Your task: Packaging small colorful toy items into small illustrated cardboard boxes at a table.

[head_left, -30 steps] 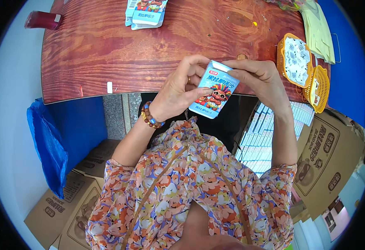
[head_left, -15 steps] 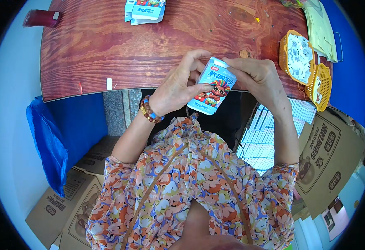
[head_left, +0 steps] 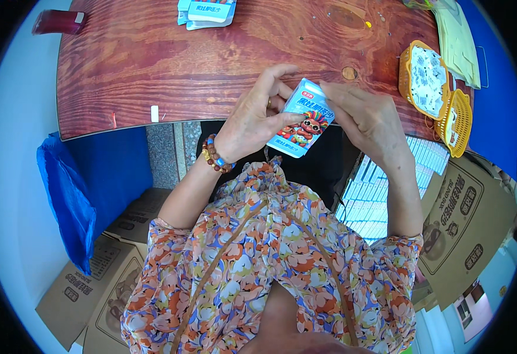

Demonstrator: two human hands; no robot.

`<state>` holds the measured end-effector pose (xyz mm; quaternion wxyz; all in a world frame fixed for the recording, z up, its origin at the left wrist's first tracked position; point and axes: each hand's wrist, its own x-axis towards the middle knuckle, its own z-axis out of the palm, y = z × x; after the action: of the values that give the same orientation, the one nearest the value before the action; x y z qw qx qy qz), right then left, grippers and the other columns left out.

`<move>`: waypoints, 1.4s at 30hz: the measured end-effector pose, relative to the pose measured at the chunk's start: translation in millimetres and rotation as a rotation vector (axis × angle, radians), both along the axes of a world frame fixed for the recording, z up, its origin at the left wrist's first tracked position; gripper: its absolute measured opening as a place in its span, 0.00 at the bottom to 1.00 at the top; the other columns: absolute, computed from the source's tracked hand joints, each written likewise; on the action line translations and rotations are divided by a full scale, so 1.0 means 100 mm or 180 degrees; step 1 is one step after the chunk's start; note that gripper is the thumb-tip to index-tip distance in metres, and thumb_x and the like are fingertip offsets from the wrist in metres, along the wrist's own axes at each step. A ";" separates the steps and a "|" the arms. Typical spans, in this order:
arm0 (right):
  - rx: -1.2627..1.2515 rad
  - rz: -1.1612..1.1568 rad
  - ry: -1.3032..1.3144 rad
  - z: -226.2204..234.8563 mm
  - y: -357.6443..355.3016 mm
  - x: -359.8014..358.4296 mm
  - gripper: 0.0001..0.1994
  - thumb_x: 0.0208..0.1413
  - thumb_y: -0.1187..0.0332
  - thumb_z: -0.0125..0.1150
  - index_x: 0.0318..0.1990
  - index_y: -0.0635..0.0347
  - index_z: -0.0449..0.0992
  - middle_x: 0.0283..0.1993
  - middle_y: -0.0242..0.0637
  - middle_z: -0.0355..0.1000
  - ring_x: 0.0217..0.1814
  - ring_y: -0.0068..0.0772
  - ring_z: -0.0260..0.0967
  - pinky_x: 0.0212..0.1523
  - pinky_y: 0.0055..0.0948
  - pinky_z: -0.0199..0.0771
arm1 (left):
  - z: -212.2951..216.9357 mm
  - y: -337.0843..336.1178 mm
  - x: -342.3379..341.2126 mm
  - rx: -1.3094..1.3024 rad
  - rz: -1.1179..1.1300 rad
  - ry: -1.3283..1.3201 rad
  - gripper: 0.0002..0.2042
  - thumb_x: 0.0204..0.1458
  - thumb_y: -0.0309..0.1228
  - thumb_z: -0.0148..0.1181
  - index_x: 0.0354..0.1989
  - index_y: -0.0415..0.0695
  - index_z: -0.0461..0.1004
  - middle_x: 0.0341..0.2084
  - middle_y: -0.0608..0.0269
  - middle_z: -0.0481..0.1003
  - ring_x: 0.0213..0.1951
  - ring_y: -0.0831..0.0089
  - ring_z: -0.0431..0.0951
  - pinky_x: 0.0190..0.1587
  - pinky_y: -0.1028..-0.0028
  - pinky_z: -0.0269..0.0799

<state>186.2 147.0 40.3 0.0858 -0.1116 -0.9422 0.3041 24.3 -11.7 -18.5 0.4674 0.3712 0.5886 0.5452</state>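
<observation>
A small light-blue cardboard box (head_left: 297, 134) with a colourful cartoon figure on its front is held tilted at the table's near edge. My left hand (head_left: 258, 115) is closed round its left side, the thumb lying across the front. At the box's upper right end, my right hand (head_left: 367, 115) has its fingers pressed together against the top edge and side. The fingertips of the right hand are partly hidden behind the box. Further off on the table lies a small stack of similar blue boxes (head_left: 210, 13), cut by the picture's edge.
Yellow baskets, one (head_left: 406, 76) holding white printed packets, stand at the table's right edge near pale yellow sheets (head_left: 456, 44). Below on the right, a carton (head_left: 367, 194) holds rows of boxes. A dark red object (head_left: 58, 22) sits far left; a blue bag (head_left: 67, 200) hangs below.
My right hand has shifted slightly down along the box's upper right end, its fingers now flatter against it. The left hand keeps its hold, and the box has barely moved.
</observation>
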 end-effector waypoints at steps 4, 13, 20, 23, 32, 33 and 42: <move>0.0630 -0.0151 -0.0056 0.04 -0.16 0.01 0.16 0.53 0.75 0.65 0.51 0.61 0.78 0.47 0.44 0.79 0.44 0.45 0.79 0.42 0.34 0.81 | 0.03 0.03 0.05 0.0054 0.0040 0.0207 0.35 0.50 0.22 0.67 0.66 0.45 0.58 0.38 0.61 0.76 0.37 0.73 0.80 0.40 0.72 0.77; -0.1024 -0.0671 0.0332 -0.24 0.04 0.19 0.19 0.56 0.76 0.64 0.56 0.62 0.77 0.48 0.38 0.79 0.45 0.24 0.77 0.43 0.25 0.79 | -0.04 0.09 0.05 0.0219 -0.0106 0.0018 0.30 0.53 0.24 0.64 0.66 0.48 0.63 0.46 0.57 0.76 0.41 0.73 0.80 0.45 0.72 0.78; -0.1388 -0.0287 0.0384 -0.31 0.16 0.21 0.15 0.56 0.78 0.63 0.52 0.64 0.79 0.50 0.39 0.78 0.53 0.27 0.75 0.53 0.27 0.76 | -0.02 0.14 0.00 0.0264 -0.0449 -0.0194 0.25 0.57 0.24 0.62 0.64 0.44 0.64 0.46 0.61 0.76 0.46 0.76 0.79 0.47 0.74 0.78; -0.2291 -0.0412 0.0486 -0.24 0.20 0.18 0.16 0.57 0.79 0.61 0.53 0.65 0.77 0.55 0.38 0.76 0.56 0.29 0.74 0.55 0.28 0.75 | -0.05 0.14 0.04 0.0447 -0.0275 -0.0439 0.25 0.57 0.24 0.62 0.63 0.43 0.64 0.46 0.61 0.76 0.45 0.76 0.79 0.47 0.74 0.78; -0.2317 -0.0720 0.0383 -0.21 0.09 0.23 0.18 0.60 0.79 0.56 0.58 0.65 0.74 0.58 0.39 0.75 0.60 0.29 0.72 0.59 0.27 0.73 | 0.06 0.14 0.05 0.0494 -0.0180 -0.0684 0.30 0.56 0.24 0.64 0.67 0.43 0.60 0.52 0.62 0.73 0.47 0.77 0.78 0.49 0.75 0.77; -0.1987 -0.0612 0.0462 -0.20 0.08 0.23 0.18 0.60 0.79 0.56 0.58 0.65 0.74 0.57 0.39 0.75 0.59 0.29 0.72 0.59 0.27 0.73 | 0.07 0.15 0.04 0.0501 -0.0188 -0.0685 0.30 0.56 0.24 0.64 0.67 0.43 0.60 0.52 0.62 0.73 0.47 0.77 0.78 0.49 0.75 0.77; -0.1330 -0.0054 0.0400 -0.10 0.30 0.28 0.14 0.59 0.79 0.57 0.53 0.64 0.79 0.49 0.38 0.79 0.53 0.30 0.77 0.53 0.26 0.77 | 0.04 0.13 0.00 0.0402 -0.0599 -0.0776 0.31 0.58 0.22 0.61 0.69 0.42 0.57 0.53 0.57 0.74 0.49 0.76 0.77 0.51 0.74 0.77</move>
<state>213.9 176.8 30.1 0.1220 -0.1157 -0.8505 0.4984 24.4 1.0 -14.2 0.5601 0.3845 0.4547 0.5759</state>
